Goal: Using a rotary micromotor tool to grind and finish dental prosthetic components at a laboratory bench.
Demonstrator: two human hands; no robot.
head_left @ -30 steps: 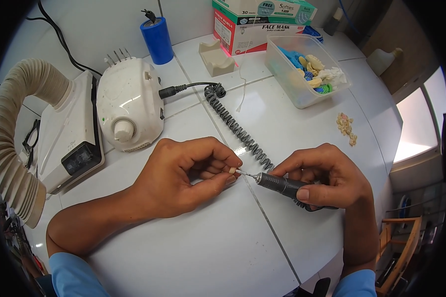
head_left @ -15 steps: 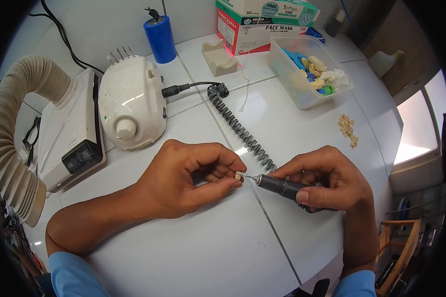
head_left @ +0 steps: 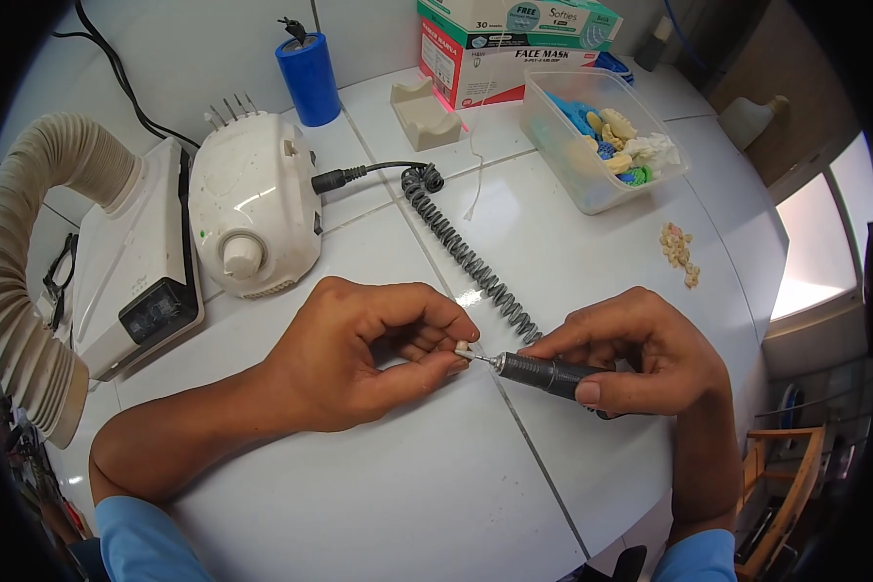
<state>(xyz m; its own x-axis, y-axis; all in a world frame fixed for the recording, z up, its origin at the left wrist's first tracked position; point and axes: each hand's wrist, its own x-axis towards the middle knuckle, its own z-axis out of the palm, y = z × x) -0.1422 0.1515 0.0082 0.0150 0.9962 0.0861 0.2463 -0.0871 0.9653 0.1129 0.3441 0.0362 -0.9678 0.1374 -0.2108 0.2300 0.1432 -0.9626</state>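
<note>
Between thumb and fingertips, my left hand [head_left: 359,354] pinches a small cream artificial tooth [head_left: 462,345]. My right hand [head_left: 650,359] grips a black rotary handpiece [head_left: 548,373] like a pen, its shaft aimed left. The thin burr [head_left: 477,358] in its metal nose meets the tooth, or lies just in front of it, beside my left thumb tip. A grey coiled cord [head_left: 466,257] runs from behind the handpiece to a white control unit [head_left: 254,194] with a knob. My left fingers partly cover the tooth.
At left stands a white machine [head_left: 131,252] with a ribbed hose [head_left: 10,252]. Farther back are a blue cylinder [head_left: 307,82], a beige cradle [head_left: 425,116] and stacked mask boxes [head_left: 490,73]. A clear plastic tub [head_left: 558,160] holds mixed pieces, near a tooth pile [head_left: 677,254].
The burr has shifted slightly left and down, from the tooth's upper side to its near side. The tooth sits a little differently in my left fingers. The view has moved slightly.
</note>
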